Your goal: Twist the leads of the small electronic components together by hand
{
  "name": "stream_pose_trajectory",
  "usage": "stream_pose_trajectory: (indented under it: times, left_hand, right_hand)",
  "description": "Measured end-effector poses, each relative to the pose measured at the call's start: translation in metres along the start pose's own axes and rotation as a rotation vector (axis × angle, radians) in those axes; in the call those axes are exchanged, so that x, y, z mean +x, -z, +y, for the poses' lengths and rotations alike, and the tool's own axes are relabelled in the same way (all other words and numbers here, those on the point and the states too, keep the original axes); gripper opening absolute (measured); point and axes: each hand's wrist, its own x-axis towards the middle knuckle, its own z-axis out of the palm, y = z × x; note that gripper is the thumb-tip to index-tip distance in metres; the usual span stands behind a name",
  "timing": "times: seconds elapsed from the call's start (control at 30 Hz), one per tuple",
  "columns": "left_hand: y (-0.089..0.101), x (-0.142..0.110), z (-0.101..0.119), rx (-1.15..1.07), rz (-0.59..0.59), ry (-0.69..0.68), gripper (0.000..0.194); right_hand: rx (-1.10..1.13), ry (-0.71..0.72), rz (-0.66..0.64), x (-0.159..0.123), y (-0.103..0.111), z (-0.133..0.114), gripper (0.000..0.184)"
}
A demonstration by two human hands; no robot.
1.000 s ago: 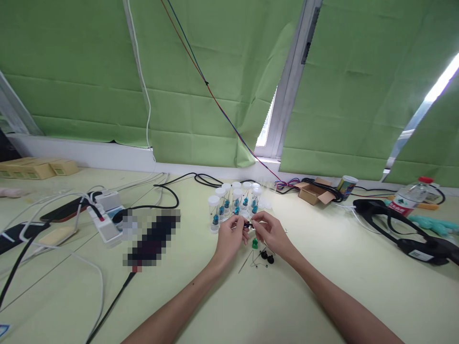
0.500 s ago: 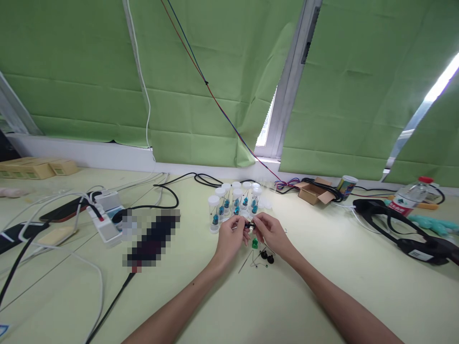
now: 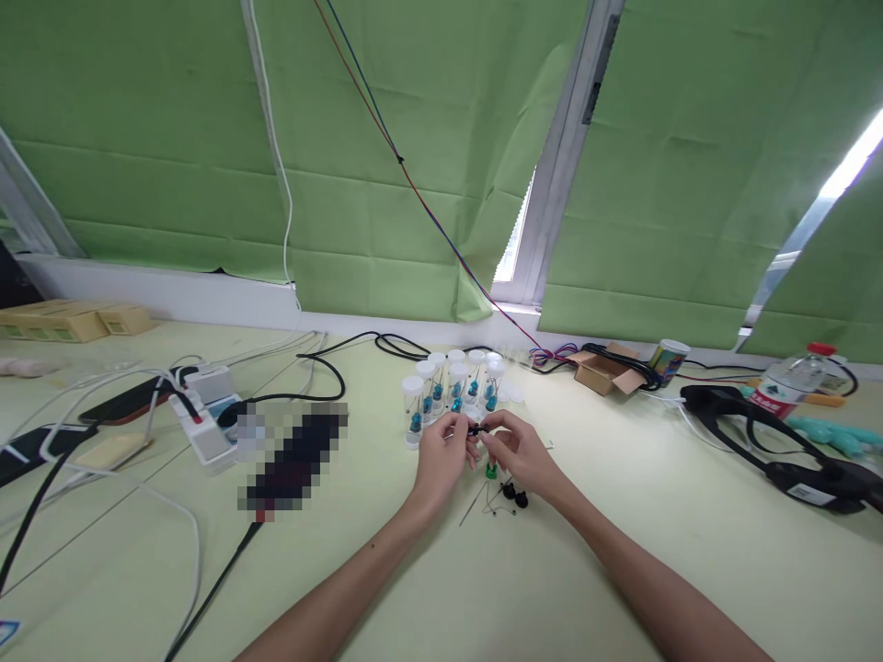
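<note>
above the table point(image 3: 428, 588), black part point(image 3: 475, 429): between both hands, near the tubes point(image 3: 412, 395).
left hand point(image 3: 442, 455): narrow, pinching the black part's left end.
right hand point(image 3: 525, 452): narrow, pinching its right end.
fingertip work: seemingly fitting or adjusting; too small to tell which.
next touch: probably calls for a steady left pinch and slight right-hand pushes or turns.
green piece point(image 3: 491, 472): on the table, near the black knobs point(image 3: 521, 500).

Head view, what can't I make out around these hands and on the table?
In the head view:
Small black piece: too small, partly covered by the left hand and right hand.
Green piece: partly hidden by the right hand.
Dark item: detail lost to pixelation.
Left forearm: cut off by the bottom edge.
</note>
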Motion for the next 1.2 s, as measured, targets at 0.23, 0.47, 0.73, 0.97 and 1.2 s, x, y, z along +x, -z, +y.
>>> stream_pose_trajectory:
  times: [0.23, 0.47, 0.73, 0.97, 1.2]
  left_hand:
    - [0.001, 0.002, -0.003, -0.005, -0.028, 0.001, 0.027]
    - [0.000, -0.001, 0.001, -0.019, -0.040, 0.011, 0.025]
    - [-0.001, -0.001, 0.001, -0.004, -0.051, 0.008, 0.025]
    - [-0.001, -0.001, 0.001, 0.003, -0.064, 0.010, 0.026]
    - [-0.001, -0.001, -0.002, -0.006, -0.060, 0.011, 0.029]
  right_hand:
    - [-0.004, -0.005, -0.008, 0.000, 0.000, -0.002, 0.026]
    - [-0.002, 0.002, -0.010, 0.000, 0.000, -0.001, 0.036]
    - [-0.065, -0.022, -0.025, 0.001, 0.000, 0.000, 0.049]
    - [-0.063, -0.070, -0.017, 0.002, -0.001, 0.001, 0.055]
    - [-0.084, -0.111, 0.010, 0.003, -0.001, 0.009, 0.061]
